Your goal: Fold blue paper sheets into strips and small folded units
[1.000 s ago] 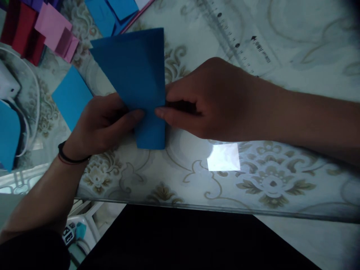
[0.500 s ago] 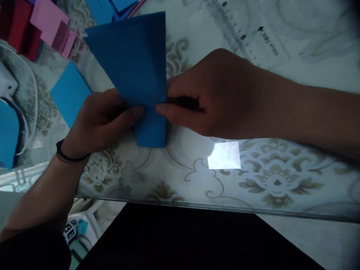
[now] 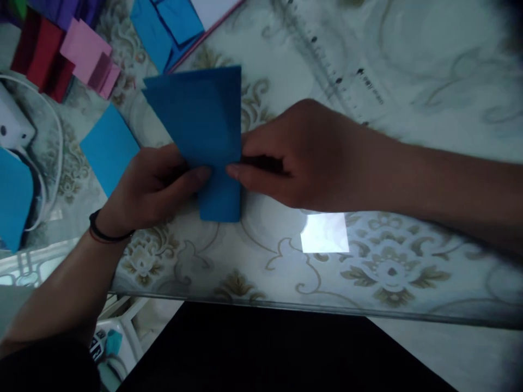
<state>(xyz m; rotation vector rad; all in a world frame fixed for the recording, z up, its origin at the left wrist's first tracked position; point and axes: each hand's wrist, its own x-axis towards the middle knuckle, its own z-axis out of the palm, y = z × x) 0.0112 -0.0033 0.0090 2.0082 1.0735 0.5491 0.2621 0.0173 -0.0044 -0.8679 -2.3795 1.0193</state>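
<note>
A folded blue paper [image 3: 204, 120], wide at its top and narrow at its bottom, is held between both hands above the patterned table. My left hand [image 3: 157, 185] pinches its left edge, the thumb lying on the front face. On the right edge, my right hand [image 3: 286, 158] grips the paper between thumb and curled fingers. The two thumb tips are close together but apart. The fingers behind the paper are hidden. Beside my left hand a flat blue sheet [image 3: 109, 148] lies on the table.
Folded blue pieces [image 3: 171, 30] lie at the top, near pink [image 3: 87, 54] and red [image 3: 43, 54] folded papers. A clear ruler [image 3: 322, 60] is beyond my right hand. A white device [image 3: 14, 117] with a cable sits at the left. The table edge [image 3: 286, 307] runs below.
The view has shifted, so table items appear lower and more of the blue pieces at the top shows. The held paper's top appears lower and tilted away. Both hands keep their grip.
</note>
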